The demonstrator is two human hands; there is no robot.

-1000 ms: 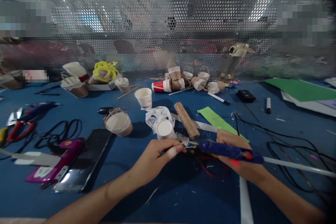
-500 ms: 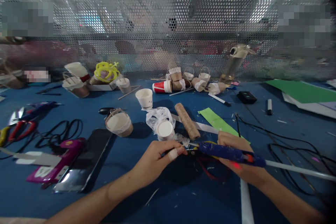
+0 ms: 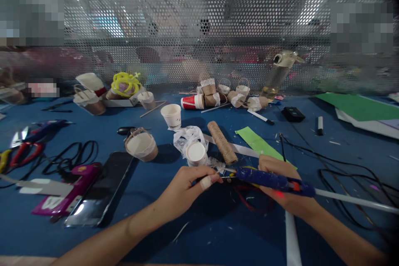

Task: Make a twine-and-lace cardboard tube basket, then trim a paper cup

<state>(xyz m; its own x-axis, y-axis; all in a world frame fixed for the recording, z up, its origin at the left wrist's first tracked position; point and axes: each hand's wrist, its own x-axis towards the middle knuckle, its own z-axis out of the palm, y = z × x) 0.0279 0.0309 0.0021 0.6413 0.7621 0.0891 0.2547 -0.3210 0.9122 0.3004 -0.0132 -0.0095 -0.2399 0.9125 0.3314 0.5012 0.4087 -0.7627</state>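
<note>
My right hand (image 3: 289, 201) is closed around a blue hot glue gun (image 3: 264, 178), whose nozzle points left. A whitish glue stick (image 3: 355, 199) sticks out of its back end. My left hand (image 3: 190, 187) pinches with thumb and forefinger just left of the nozzle; a white wrap (image 3: 205, 182) covers part of the thumb. What lies in the pinch is too small to make out. A dark metal tool part with a pivot (image 3: 229, 179) shows under the nozzle, with a reddish loop below. Behind my left hand stand a white-topped cup (image 3: 196, 153) and lace trim (image 3: 186, 137).
Beyond my hands lie a twine roll (image 3: 222, 143) and a green paper strip (image 3: 257, 143). A phone (image 3: 101, 191), a purple glue gun (image 3: 70, 187) and red-handled pliers (image 3: 31, 151) are at left. Cables (image 3: 339, 183) run at right. Several small cups (image 3: 208, 87) stand before a perforated metal screen (image 3: 199, 25).
Both hands and the blue glue gun stay almost in place. The metal tool part under the nozzle has turned slightly and catches more light.
</note>
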